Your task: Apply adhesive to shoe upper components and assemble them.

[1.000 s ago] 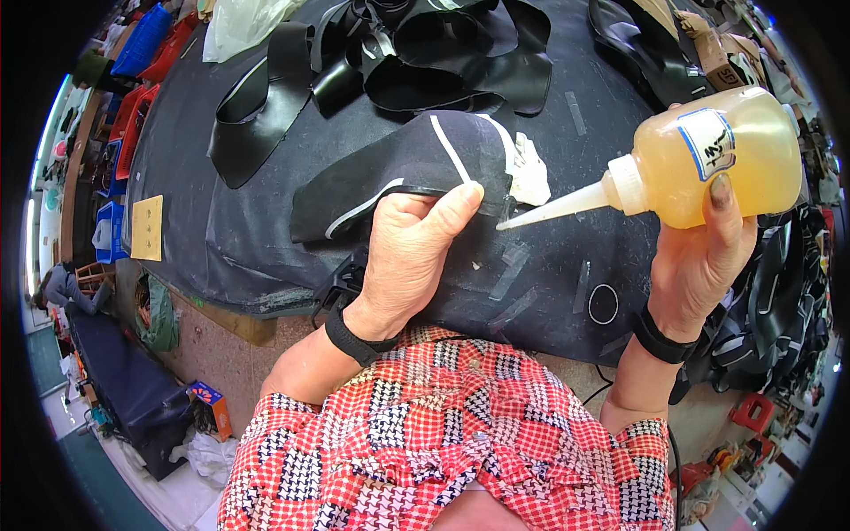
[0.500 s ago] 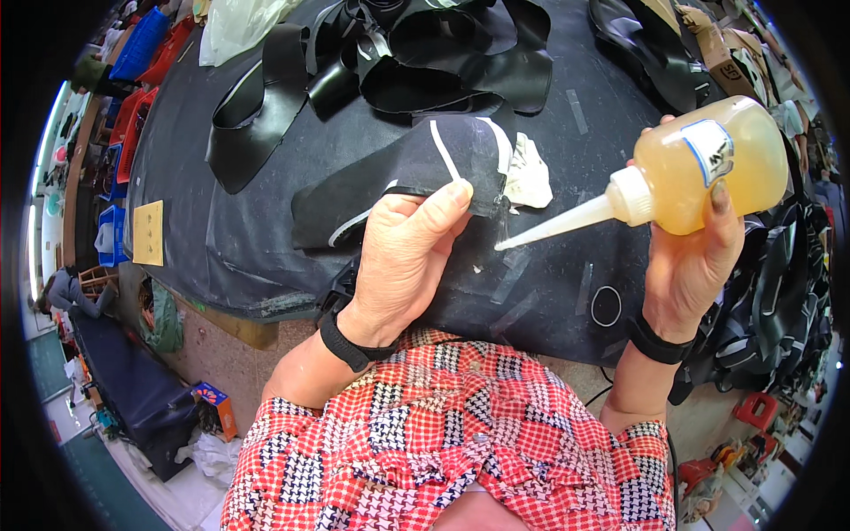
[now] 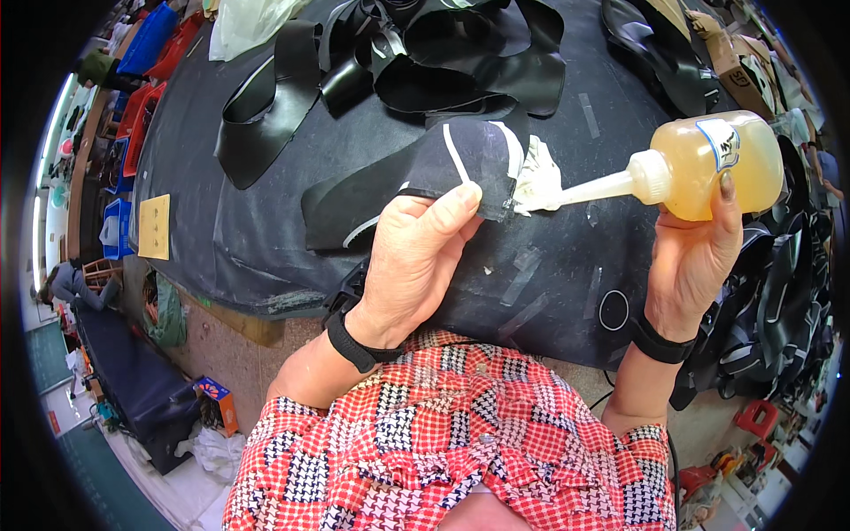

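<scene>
My left hand (image 3: pixel 418 252) pinches the near edge of a black fabric piece (image 3: pixel 425 168) with white stripes, thumb on top. In my right hand (image 3: pixel 695 257) is a squeeze bottle (image 3: pixel 722 168) of cloudy yellow liquid, held on its side. Its long pale nozzle points left, the tip close to the fabric's right edge and overlapping a crumpled white cloth or tissue (image 3: pixel 538 177). Whether the tip touches either one I cannot tell. My right fingers behind the bottle are hidden.
Looped black strips (image 3: pixel 478 66) pile up at the far side of the dark table (image 3: pixel 354 274). More black pieces (image 3: pixel 770 301) heap up at the right. A thin ring (image 3: pixel 613 310) lies near the front edge, and a yellow card (image 3: pixel 154 227) at the left.
The bottle has levelled out, and its nozzle tip has moved up and a little right, from below the fabric's corner to the white cloth. My left hand keeps its pinch.
</scene>
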Demonstrator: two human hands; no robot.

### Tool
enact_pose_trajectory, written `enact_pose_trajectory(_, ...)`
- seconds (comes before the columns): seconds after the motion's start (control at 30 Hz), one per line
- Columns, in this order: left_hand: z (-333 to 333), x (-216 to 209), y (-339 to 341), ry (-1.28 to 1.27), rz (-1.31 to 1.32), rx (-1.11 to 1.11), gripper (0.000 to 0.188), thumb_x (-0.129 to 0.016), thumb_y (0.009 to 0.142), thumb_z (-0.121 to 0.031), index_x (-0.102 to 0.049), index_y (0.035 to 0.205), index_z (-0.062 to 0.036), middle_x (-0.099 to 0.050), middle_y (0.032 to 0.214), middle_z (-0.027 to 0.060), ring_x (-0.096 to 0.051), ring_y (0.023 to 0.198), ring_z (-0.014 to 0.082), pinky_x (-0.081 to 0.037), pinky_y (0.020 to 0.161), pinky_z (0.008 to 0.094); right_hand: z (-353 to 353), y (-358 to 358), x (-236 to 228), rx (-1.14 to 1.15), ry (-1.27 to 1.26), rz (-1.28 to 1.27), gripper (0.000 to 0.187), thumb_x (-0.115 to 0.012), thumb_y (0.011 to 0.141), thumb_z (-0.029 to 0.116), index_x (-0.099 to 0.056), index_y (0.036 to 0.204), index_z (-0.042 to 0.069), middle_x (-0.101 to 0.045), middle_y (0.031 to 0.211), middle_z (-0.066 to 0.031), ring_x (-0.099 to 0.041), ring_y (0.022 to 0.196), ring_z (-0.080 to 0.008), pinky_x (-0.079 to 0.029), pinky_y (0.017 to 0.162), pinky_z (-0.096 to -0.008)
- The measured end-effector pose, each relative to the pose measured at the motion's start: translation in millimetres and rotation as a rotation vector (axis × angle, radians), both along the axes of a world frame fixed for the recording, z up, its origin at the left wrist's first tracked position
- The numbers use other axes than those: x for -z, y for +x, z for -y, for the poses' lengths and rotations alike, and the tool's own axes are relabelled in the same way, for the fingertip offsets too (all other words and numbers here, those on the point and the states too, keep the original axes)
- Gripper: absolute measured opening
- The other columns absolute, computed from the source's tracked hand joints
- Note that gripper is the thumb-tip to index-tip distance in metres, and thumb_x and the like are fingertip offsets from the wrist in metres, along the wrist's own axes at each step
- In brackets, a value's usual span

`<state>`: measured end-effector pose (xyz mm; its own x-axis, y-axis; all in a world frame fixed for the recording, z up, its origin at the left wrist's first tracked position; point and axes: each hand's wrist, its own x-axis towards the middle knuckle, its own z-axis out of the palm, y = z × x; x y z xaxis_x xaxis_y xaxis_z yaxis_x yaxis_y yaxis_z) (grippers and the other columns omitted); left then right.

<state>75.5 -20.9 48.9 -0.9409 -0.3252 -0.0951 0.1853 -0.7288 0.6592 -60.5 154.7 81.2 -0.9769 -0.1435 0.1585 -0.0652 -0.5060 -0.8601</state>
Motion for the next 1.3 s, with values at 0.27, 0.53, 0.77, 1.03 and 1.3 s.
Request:
enact_pose_trajectory(0.27, -3.7, -6.1, -3.6, 0.041, 0.024, -0.054, 0.021, -0.055, 0.085, -0.012, -0.061, 0.093, 0.0064, -0.061, 0.099, 0.0147, -0.057, 0.096, 0.0201, -0.043, 0.086, 0.0289, 0.4, 5.5, 2.6, -0.029, 0.025, -0.015, 0.046, -0.062, 0.08, 0.019, -0.043, 0.117, -0.001, -0.054, 0.111, -0.012, -0.054, 0.102, -0.0217, -0.043, 0.089, -0.0362)
enact_pose_trajectory(0.53, 3.3, -1.7, 0.3, 0.022, 0.026, -0.043, 0.025, -0.055, 0.085, -0.013, -0.057, 0.101, 0.0068, -0.059, 0.103, 0.012, -0.056, 0.096, 0.0184, -0.04, 0.091, 0.0306, -3.1, 1.4, 3.0, -0.022, 0.01, 0.043, 0.054, -0.057, 0.081, 0.02, -0.035, 0.125, 0.0, -0.047, 0.12, -0.0194, -0.048, 0.111, -0.0292, -0.041, 0.093, -0.0433)
enact_pose_trajectory(0.77, 11.1, 7.7, 1.9, 0.028, 0.063, -0.102, 0.023, -0.055, 0.084, -0.011, -0.058, 0.098, 0.007, -0.06, 0.098, 0.0116, -0.057, 0.091, 0.0172, -0.042, 0.086, 0.0305, 1.9, 22.8, 15.0, -0.488, -0.182, 0.322, 0.054, -0.062, 0.076, 0.025, -0.042, 0.116, -0.006, -0.055, 0.107, -0.0176, -0.058, 0.095, -0.0255, -0.05, 0.079, -0.0391)
enact_pose_trajectory(1.03, 52.9, -77.7, 30.5, 0.113, 0.0, -0.074, 0.046, -0.044, 0.089, -0.036, -0.045, 0.114, 0.0019, -0.052, 0.115, 0.0191, -0.051, 0.104, 0.0342, -0.045, 0.086, 0.0474, 28.6, -47.3, 65.8, -0.435, -1.085, 0.855, 0.031, -0.051, 0.085, 0.026, -0.054, 0.102, 0.001, -0.058, 0.1, -0.0154, -0.058, 0.092, -0.0314, -0.054, 0.077, -0.0366)
enact_pose_trajectory(1.3, 50.7, -139.6, 63.2, -0.58, 0.162, 0.122, 0.06, -0.068, 0.067, -0.017, -0.039, 0.111, 0.0126, -0.058, 0.093, 0.0251, -0.062, 0.068, 0.0276, -0.053, 0.061, 0.0344, 51.8, -25.9, 82.2, -0.79, -1.067, 0.724, 0.078, -0.053, 0.07, 0.063, -0.044, 0.115, 0.0, -0.051, 0.114, -0.0171, -0.049, 0.109, -0.0304, -0.04, 0.093, -0.0453)
